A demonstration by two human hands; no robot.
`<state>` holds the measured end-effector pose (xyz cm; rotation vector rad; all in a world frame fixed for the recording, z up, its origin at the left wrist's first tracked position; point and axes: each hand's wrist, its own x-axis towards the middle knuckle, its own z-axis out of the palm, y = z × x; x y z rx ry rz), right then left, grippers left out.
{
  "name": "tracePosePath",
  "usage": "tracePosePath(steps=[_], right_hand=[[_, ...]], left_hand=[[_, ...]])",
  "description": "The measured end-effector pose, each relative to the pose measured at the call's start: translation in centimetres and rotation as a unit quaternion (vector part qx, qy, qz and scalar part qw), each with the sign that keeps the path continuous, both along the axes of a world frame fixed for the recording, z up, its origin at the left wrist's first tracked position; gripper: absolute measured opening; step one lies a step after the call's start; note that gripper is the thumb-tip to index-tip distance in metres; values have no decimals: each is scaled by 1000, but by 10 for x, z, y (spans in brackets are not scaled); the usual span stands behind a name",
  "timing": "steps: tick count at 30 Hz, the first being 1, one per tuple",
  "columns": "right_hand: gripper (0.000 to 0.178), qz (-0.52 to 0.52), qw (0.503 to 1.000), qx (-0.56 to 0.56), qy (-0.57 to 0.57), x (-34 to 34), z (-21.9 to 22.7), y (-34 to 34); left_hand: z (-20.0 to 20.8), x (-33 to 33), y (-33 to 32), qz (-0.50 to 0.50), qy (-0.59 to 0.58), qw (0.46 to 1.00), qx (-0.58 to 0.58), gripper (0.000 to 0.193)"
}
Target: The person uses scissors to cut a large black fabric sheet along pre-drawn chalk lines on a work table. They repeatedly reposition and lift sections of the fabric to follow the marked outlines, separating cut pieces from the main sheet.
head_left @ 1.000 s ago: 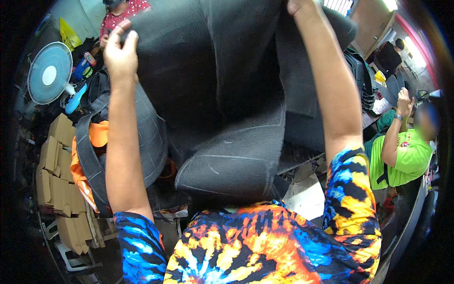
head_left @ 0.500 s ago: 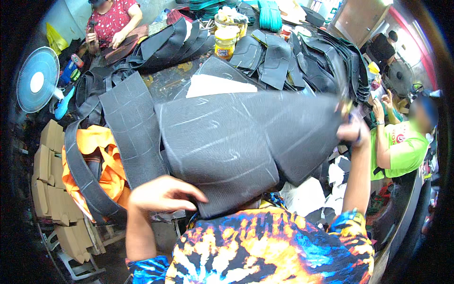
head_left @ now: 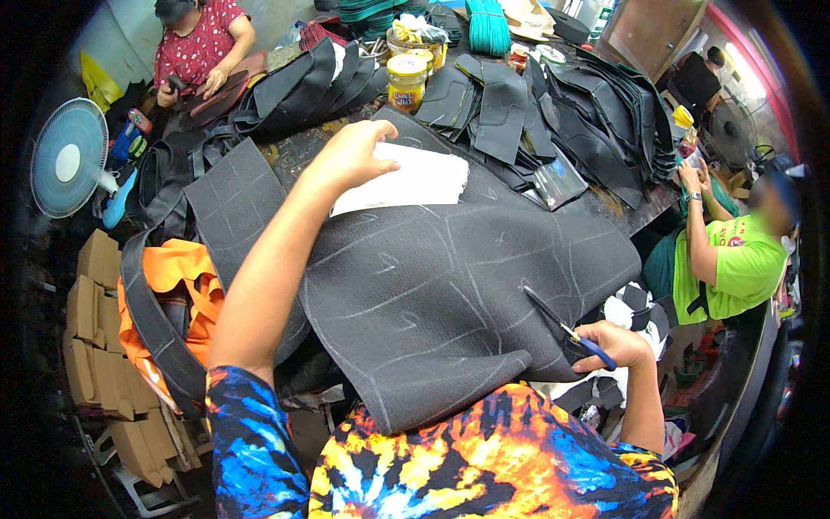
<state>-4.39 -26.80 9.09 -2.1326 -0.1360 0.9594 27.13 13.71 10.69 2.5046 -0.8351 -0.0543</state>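
A large black textured sheet (head_left: 415,285), marked with pale chalk-like lines, spreads across the table edge and over my lap. My right hand (head_left: 621,346) is closed on a pair of scissors (head_left: 571,333) with blue handles. The scissor blades lie over the right part of the sheet, pointing up and to the left. At the sheet's far side, my left hand (head_left: 354,157) reaches out with thumb and fingers apart, beside a folded white piece (head_left: 406,183) that looks like paper or cloth. Some of its fingertips are hard to make out against the dark material.
Stacks of black cut pieces (head_left: 596,121) cover the back right, near a yellow-labelled jar (head_left: 406,82). Left stand an orange cloth (head_left: 177,268), cardboard boxes (head_left: 108,346) and a fan (head_left: 69,157). One person (head_left: 203,52) works at back left, another (head_left: 735,251) at right.
My left hand has moved from the sheet's near edge to its far side. My right hand came down and nearer with the scissors. The black sheet has shifted and its right part has settled lower.
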Motion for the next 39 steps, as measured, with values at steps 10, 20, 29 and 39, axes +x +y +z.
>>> tracePosePath(steps=[10,20,29,39], right_hand=[[49,-207,900,-125,-362,51,112,-10],[40,102,903,-193,-369,154,-2,60],[43,39,935,-127,-330,153,30,58],[55,100,884,36,-455,303,12,159]], left_hand=[[-38,-32,-6,-9,-91,978,188,108],[-52,-56,16,-77,-98,982,144,82],[-37,-25,16,-72,-89,990,79,58],[9,-46,19,-2,250,958,-140,36]])
